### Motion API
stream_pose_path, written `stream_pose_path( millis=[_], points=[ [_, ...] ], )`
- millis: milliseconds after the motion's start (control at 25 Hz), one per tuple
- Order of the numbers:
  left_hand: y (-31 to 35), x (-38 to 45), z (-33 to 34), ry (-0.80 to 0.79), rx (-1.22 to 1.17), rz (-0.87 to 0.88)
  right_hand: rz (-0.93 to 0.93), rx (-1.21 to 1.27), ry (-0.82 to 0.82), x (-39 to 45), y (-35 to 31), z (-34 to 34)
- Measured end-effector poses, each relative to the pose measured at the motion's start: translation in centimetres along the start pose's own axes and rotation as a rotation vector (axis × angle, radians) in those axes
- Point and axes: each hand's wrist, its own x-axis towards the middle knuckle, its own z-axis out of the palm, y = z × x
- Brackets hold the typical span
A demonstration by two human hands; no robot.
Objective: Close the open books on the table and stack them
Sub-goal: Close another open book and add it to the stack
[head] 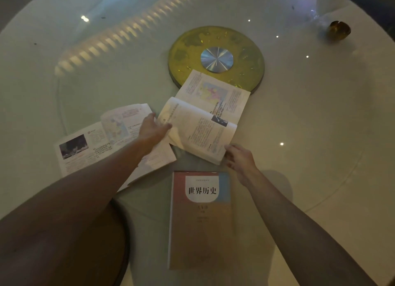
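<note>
Three books lie on a round glass table point(128, 89). A closed book point(199, 232) with a pink, orange and blue cover sits nearest me. An open book point(205, 123) lies in the middle, its near half raised and curling. My left hand point(152, 129) grips the left edge of that raised half, thumb on the page. My right hand point(238, 157) holds the book's near right corner. A second open book point(96, 142) lies flat at the left, partly under my left forearm.
A yellow-green turntable disc with a silver hub point(217, 59) sits at the table's centre, touching the middle book's far edge. A small golden object point(339, 30) stands at the far right. A dark round seat point(119, 243) shows below the glass at the lower left.
</note>
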Motion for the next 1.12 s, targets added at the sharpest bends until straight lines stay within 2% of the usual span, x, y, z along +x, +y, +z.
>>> stream_pose_path(
  millis=[120, 280, 360, 560, 680, 840, 1120],
  points=[
    [-0.3, 1.0, 0.3, -0.06, -0.007, -0.044, 0.058, 0.066, -0.073, -0.1, -1.2, 0.8],
    [0.1, 0.4, 1.3, 0.088, 0.141, 0.079, 0.003, 0.094, -0.053, -0.3, -2.1, 0.1],
    [1.0, -0.3, 1.9, 0.058, 0.075, 0.122, -0.028, 0.118, -0.027, -0.7, -3.1, -1.6],
    [2.6, -3.7, 5.6, -0.037, -0.062, 0.073, -0.024, 0.132, 0.058, -2.0, -3.4, -9.0],
    [2.4, -7.3, 8.8, -0.156, -0.14, 0.024, 0.011, 0.147, 0.1, -4.5, -1.6, -14.1],
    [1.4, -12.2, 11.7, -0.238, -0.171, -0.027, 0.039, 0.165, 0.117, -8.9, 1.7, -19.3],
    [0.5, -17.8, 14.4, -0.274, -0.244, -0.098, -0.017, 0.245, 0.22, -14.6, 5.9, -24.7]
  ],
)
